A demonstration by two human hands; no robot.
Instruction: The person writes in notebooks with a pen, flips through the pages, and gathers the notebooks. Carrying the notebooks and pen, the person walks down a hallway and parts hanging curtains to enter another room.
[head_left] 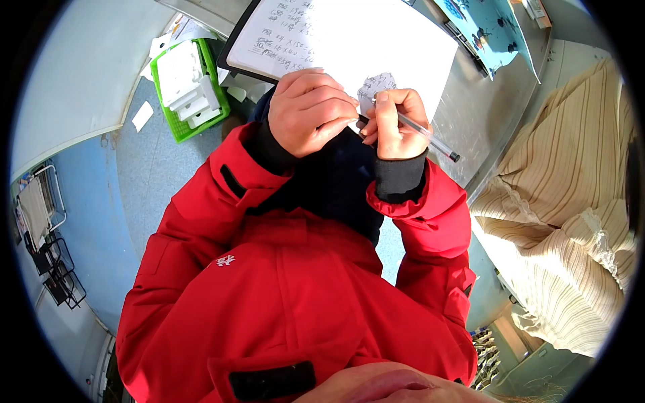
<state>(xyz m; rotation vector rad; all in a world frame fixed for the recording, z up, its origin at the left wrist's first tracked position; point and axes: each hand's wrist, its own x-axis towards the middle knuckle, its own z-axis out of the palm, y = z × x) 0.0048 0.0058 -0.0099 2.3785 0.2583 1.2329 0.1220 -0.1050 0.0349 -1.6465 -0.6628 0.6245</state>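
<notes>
My right hand is closed around a clear-barrelled pen, whose dark end points down to the right. My fingers hide its other end. My left hand lies at the near edge of an open notebook, fingers curled together and their tips almost meeting my right hand. A short black piece shows between the hands; I cannot tell whether it is a pen cap or the cover's edge. A small scrap of paper with handwriting lies on the bright page, just beyond my right fingers. Handwritten figures fill the page's left part.
On the left, a green basket holds white boxes. A loose paper piece lies near it. A metal tabletop runs along the right, with a blue patterned folder at the back. Striped cloth hangs at far right.
</notes>
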